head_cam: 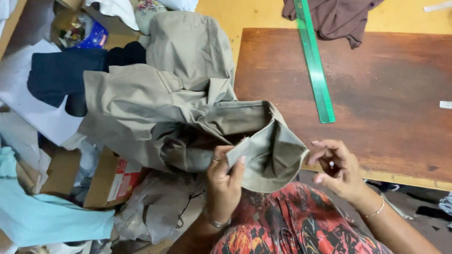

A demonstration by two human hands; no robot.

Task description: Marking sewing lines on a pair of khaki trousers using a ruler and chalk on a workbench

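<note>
Here, left hand (225, 181) upright, pinching khaki garment (179, 108).

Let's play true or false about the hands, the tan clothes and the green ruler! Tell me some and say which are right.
1. The left hand grips the edge of the khaki garment. True.
2. The green ruler is in the right hand. False: it lies on the brown table, untouched.
3. The right hand pinches the garment's edge. True.
4. The garment is bright red. False: it is khaki.
5. A brown cloth lies at the far end of the ruler. True.
</note>
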